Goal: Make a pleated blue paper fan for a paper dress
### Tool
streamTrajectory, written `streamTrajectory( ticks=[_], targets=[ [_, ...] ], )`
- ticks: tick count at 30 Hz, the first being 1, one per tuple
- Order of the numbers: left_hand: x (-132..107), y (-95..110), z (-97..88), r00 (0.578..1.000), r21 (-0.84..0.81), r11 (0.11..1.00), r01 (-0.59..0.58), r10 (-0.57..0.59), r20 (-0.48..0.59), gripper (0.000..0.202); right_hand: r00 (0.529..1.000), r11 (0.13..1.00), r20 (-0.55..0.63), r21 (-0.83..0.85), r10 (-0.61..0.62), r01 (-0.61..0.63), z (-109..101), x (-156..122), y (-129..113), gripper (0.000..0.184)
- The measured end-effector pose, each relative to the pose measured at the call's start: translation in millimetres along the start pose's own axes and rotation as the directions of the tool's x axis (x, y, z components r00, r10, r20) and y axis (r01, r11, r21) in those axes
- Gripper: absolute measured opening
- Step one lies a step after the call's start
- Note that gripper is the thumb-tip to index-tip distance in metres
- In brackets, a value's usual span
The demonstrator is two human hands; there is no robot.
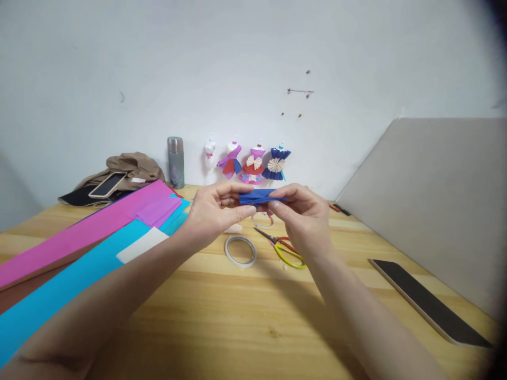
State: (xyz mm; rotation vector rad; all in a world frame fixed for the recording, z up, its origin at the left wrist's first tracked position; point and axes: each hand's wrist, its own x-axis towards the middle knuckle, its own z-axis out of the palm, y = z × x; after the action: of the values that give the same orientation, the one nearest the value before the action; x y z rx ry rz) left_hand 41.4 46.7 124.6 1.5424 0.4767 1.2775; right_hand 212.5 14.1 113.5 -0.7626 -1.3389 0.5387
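Observation:
Between my two hands is a small folded piece of blue paper (258, 196), raised above the wooden table. My left hand (216, 211) pinches its left end between thumb and fingers. At the other end, my right hand (303, 214) grips it the same way. Below the hands lie a roll of white tape (241, 251) and scissors (291, 254) with yellow and red handles, partly covered by my right hand. A second ring-shaped roll (263, 219) sits just behind them, partly hidden.
Long pink (99, 224) and blue paper sheets (83, 279) cover the table's left side. A phone (108, 184), brown cloth (138, 168) and flask (176, 162) stand behind. Several small dressed forms (254, 162) line the wall. A dark flat device (428, 301) lies right, beside a white panel (435, 195).

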Motion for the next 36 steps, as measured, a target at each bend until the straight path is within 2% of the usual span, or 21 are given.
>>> streamTrajectory(
  ticks=[6,11,18,24,27,31,34,36],
  targets=[
    [-3.1,0.4,-0.4,0.999,0.045,0.999,0.031,-0.03,-0.02,0.014,1.0,1.0,0.013,0.021,-0.018,0.017,-0.6,-0.3,2.5,0.008],
    [-4.2,4.0,-1.4,1.0,0.059,0.998,-0.003,0.004,-0.023,0.015,0.999,1.0,0.032,0.026,0.01,-0.011,-1.8,-0.6,2.4,0.008],
    [-1.5,1.1,0.0,0.999,0.025,0.998,0.051,-0.051,0.014,0.026,0.999,0.999,0.022,0.027,0.034,-0.034,-0.8,0.1,2.9,0.01],
    [1.5,1.3,-3.0,0.997,0.068,0.994,0.081,-0.082,0.007,0.015,0.996,0.998,0.06,0.01,0.064,-0.065,-0.7,-0.6,3.8,0.015],
    [2.9,2.1,-6.2,0.994,0.061,0.992,0.11,-0.111,0.013,0.019,0.998,0.997,0.056,-0.07,0.034,-0.03,-2.4,-0.6,3.9,0.021],
    [4.3,1.5,-8.0,0.987,0.074,0.985,0.159,-0.159,-0.002,0.018,0.996,0.961,0.058,-0.264,-0.073,0.086,-6.0,0.5,3.1,0.014],
    [4.8,1.7,-7.5,0.991,0.11,0.985,0.135,-0.134,-0.016,0.012,0.983,0.918,0.09,-0.352,-0.161,0.183,-7.2,1.8,1.9,0.011],
    [4.9,2.1,-7.2,0.994,0.157,0.982,0.109,-0.107,-0.016,0.009,0.978,0.911,0.107,-0.358,-0.178,0.205,-7.2,2.3,2.0,0.007]
  ],
)
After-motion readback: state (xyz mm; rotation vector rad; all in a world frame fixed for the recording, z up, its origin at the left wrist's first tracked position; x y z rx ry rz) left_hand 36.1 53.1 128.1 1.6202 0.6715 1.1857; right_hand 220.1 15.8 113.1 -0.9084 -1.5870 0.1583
